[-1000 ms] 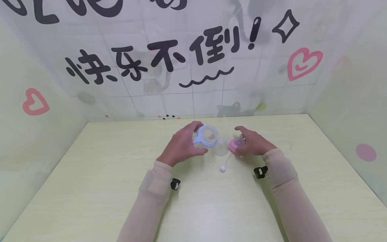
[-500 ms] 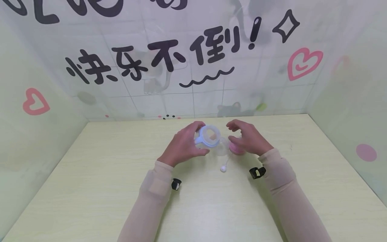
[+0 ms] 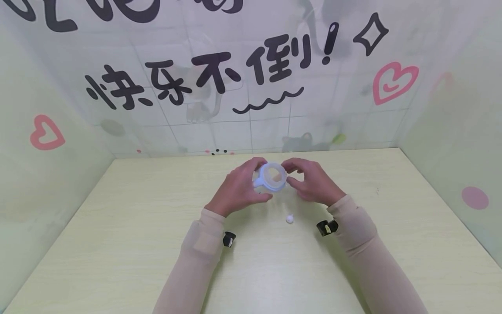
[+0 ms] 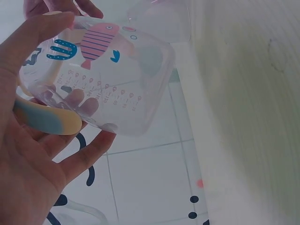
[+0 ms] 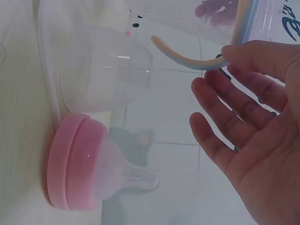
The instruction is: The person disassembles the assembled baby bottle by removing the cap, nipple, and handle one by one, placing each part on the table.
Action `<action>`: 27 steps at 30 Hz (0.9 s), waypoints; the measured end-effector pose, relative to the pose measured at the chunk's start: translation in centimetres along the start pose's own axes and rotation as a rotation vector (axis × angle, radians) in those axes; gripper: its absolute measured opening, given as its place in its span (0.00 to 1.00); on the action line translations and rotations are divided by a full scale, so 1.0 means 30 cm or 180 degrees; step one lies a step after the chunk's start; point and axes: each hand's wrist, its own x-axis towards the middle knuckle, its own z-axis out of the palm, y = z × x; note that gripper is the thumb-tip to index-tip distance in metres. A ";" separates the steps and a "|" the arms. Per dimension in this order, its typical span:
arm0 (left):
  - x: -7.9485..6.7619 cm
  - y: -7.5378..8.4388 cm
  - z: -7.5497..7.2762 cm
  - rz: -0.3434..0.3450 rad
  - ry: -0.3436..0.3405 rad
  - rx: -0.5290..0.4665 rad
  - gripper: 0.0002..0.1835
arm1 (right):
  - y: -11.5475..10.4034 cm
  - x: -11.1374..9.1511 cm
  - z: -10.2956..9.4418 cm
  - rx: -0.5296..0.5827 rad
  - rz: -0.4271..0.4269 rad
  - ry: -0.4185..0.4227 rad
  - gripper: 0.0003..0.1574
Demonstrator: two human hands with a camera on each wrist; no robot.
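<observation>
My left hand (image 3: 239, 187) grips a clear baby bottle (image 4: 112, 79) tilted above the table, its open mouth toward me in the head view. A pink fish and measuring marks are printed on its side. Round its neck sits a blue and yellow handle ring, whose right handle (image 5: 187, 62) curves outward. My right hand (image 3: 313, 181) pinches that handle at its base between thumb and forefinger, the other fingers loosely bent. Below stands a pink collar (image 5: 75, 164) with a clear nipple (image 5: 124, 177) pointing up, beside a clear dome cap (image 5: 105, 70).
A thin straw (image 5: 47, 70) runs out from the pink collar, and its white weight (image 3: 289, 219) lies on the pale wood table (image 3: 259, 270). A printed back wall (image 3: 219, 135) rises close behind the hands, with side walls left and right.
My right hand has left the pink collar and moved left and up to the bottle's handle. My left hand has shifted slightly right with the bottle.
</observation>
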 end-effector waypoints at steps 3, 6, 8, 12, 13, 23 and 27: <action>-0.001 0.000 0.000 0.0005 0.0000 0.0011 0.40 | -0.002 0.001 0.005 -0.0012 -0.0012 -0.0016 0.15; -0.001 0.000 0.001 -0.0018 -0.0014 0.0028 0.40 | -0.005 0.000 0.007 -0.0036 -0.0039 -0.0019 0.15; -0.001 0.000 0.002 -0.0031 -0.0023 0.0041 0.40 | -0.005 0.000 0.009 -0.0063 -0.0052 -0.0028 0.15; -0.001 -0.001 0.003 -0.0031 -0.0028 0.0047 0.40 | -0.007 0.001 0.011 -0.0105 -0.0073 -0.0053 0.15; -0.001 -0.001 0.003 -0.0022 -0.0021 0.0044 0.40 | -0.008 0.002 0.011 -0.0107 -0.0082 -0.0051 0.15; -0.002 -0.007 0.004 0.0026 0.0011 -0.0002 0.41 | -0.008 0.002 0.005 -0.0076 -0.0218 0.0037 0.13; -0.003 -0.007 0.002 0.0038 0.0007 -0.0019 0.41 | -0.010 0.000 0.002 -0.0086 -0.0263 0.0057 0.13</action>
